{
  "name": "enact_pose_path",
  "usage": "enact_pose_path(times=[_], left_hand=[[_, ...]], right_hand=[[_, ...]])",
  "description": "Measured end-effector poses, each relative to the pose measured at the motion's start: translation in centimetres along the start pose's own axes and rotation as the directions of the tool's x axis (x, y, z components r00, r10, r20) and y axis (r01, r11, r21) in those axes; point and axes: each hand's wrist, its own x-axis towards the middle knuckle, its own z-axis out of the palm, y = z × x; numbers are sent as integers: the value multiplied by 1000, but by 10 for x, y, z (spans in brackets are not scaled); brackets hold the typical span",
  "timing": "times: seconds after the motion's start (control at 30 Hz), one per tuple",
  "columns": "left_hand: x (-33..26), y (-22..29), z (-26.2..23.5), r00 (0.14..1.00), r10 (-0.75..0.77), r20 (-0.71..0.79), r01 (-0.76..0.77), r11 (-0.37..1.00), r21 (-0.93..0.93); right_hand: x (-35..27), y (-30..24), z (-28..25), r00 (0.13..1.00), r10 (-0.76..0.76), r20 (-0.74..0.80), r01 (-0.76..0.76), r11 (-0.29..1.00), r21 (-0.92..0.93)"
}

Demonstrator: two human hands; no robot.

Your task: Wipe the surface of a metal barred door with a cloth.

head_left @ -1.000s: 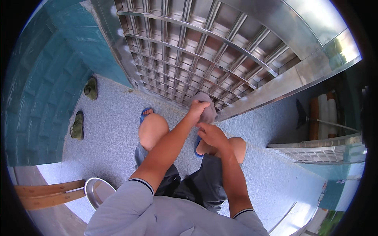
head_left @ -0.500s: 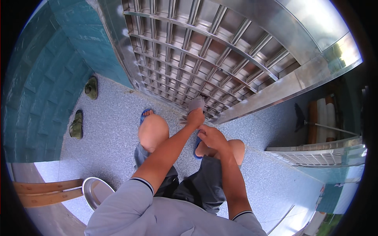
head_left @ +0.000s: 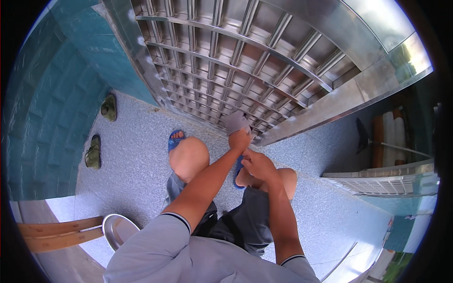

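Observation:
My left hand (head_left: 240, 138) is closed on a grey cloth (head_left: 235, 122) and presses it to the lower part of a stainless steel barred door (head_left: 207, 65). The cloth covers most of the fingers. Close beside the left wrist is my right hand (head_left: 259, 166), its fingers curled in and thumb near the fingertips. Whether anything small sits in that pinch cannot be seen. The door's bars cross as a grid over metal panels, and the cloth lies over some of the lower bars.
Blue slippers (head_left: 175, 139) are on my feet on the speckled floor (head_left: 127, 155). A pair of green shoes (head_left: 93, 152) stands by the teal tiled wall (head_left: 45, 127). A metal basin (head_left: 118, 231) and wooden slats (head_left: 63, 228) are behind me at left. Rolled items (head_left: 392, 137) lean at right.
My left hand and the cloth have shifted slightly right along the door's lower bars. A loose cloth edge that hung below the hand no longer shows. The right hand stays by the left wrist.

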Motion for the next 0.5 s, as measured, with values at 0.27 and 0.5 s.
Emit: enact_pose_path(times=[0.27,0.5], left_hand=[[8,-23,6,992,-110,57,107,992,64],[16,-25,-25,981,-194,2,156,780,-606]], right_hand=[[-3,-3,-2,997,-82,18,81,997,10],[10,2,5,998,-41,46,37,997,71]])
